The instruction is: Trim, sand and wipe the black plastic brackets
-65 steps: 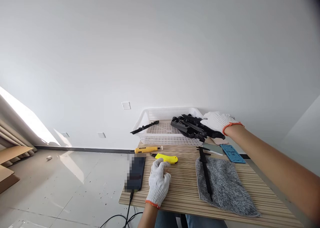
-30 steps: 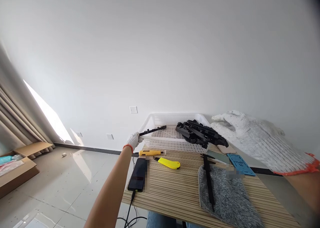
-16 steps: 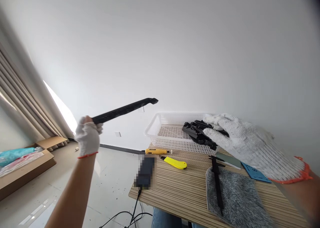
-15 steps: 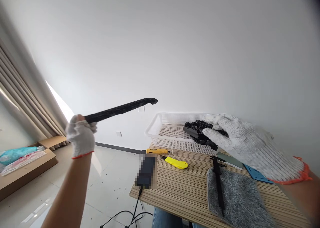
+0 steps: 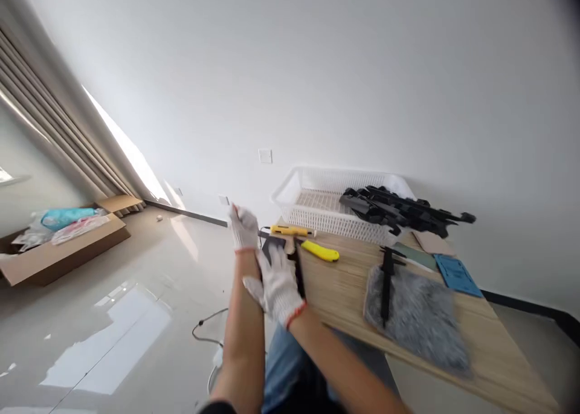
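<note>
My left hand (image 5: 243, 228), in a white knit glove with a red cuff, is closed just off the table's left corner; what it holds, if anything, is hidden. Close beside my left forearm, my right hand (image 5: 277, 287), gloved alike, has its thumb and fingers apart. It is partly in front of a dark phone-like slab (image 5: 270, 243). Along its right side shows a narrow black piece (image 5: 298, 274), blurred and partly covered; I cannot tell whether the hand touches it. Beyond lie a yellow pen-like tool (image 5: 291, 230) and a yellow utility knife (image 5: 321, 251).
A white plastic basket (image 5: 324, 225) stands at the table's back, black plastic parts (image 5: 399, 208) piled over its right end. Black calipers (image 5: 386, 287) rest on a grey cloth (image 5: 421, 320). A blue flat piece (image 5: 457, 275) lies rightward. An open cardboard box (image 5: 77, 251) stands on the floor.
My left hand has come right and toward the table corner; the long black strip no longer extends from it. My right hand has left the basket and moved left beside my left forearm.
</note>
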Motion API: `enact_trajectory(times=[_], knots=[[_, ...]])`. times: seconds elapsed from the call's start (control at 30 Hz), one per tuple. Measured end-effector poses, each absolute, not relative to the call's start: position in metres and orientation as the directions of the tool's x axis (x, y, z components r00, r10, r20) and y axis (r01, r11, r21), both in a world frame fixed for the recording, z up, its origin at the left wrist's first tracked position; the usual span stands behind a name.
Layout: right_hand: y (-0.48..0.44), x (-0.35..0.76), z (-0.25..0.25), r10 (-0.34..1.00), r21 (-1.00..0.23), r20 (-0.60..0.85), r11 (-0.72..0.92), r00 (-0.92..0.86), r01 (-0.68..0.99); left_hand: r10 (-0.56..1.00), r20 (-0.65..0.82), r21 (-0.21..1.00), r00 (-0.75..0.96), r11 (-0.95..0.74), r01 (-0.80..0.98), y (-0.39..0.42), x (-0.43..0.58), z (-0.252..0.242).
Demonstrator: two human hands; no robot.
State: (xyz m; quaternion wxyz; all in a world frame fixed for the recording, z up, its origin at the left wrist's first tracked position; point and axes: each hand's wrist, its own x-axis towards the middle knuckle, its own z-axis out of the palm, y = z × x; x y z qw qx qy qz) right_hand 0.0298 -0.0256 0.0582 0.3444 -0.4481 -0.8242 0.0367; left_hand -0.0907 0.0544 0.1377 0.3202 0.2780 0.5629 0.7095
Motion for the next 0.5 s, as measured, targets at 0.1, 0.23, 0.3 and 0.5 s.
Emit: enact_trajectory(times=[0.1,0.23,0.3,0.5], knots=[[-0.036,0.015,-0.018,0.752,-0.348,0.535,0.612,-0.385,0.71,0.821,-0.005,0.908,-0.572,-0.236,-0.347,0.059,-0.084,0.071],[-0.029,0.027,-0.05,0.771,-0.453,0.569,0.584,-0.286,0.674,0.885,0.043,0.85,-0.463,-0.277,-0.449,0.063,-0.093,0.054],[-0.025,0.031,-0.043,0.787,-0.509,0.559,0.574,-0.261,0.641,0.909,0.117,0.85,-0.401,-0.301,-0.433,0.064,-0.09,0.061],[-0.029,0.039,-0.03,0.695,-0.484,0.634,0.699,-0.339,0.526,0.726,0.252,0.914,-0.64,-0.395,-0.089,-0.008,-0.057,0.022]])
